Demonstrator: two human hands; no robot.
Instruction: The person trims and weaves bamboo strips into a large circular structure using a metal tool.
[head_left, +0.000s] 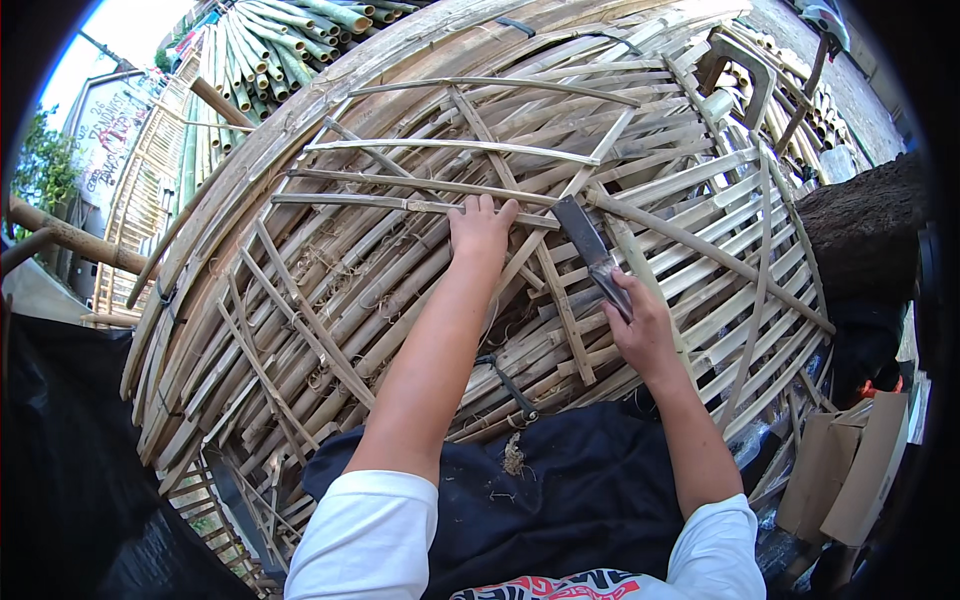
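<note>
My right hand (643,325) is wrapped round the handle of a broad, dark-bladed knife (581,230). The blade points up and to the left, its tip close to the end of a split bamboo strip (350,202). That strip lies crosswise over a large pile of bamboo slats (400,290). My left hand (482,228) reaches over the pile with its fingers bent over the strip, left of the knife; its palm side is hidden. Just beyond it, further thin strips (450,150) lie roughly parallel across the slats.
A slatted bamboo panel (735,270) spreads on the right beside a thick log (865,215). Green bamboo poles (270,50) are stacked at the back left. An opened cardboard box (840,465) stands at lower right. Dark cloth (560,490) covers my lap.
</note>
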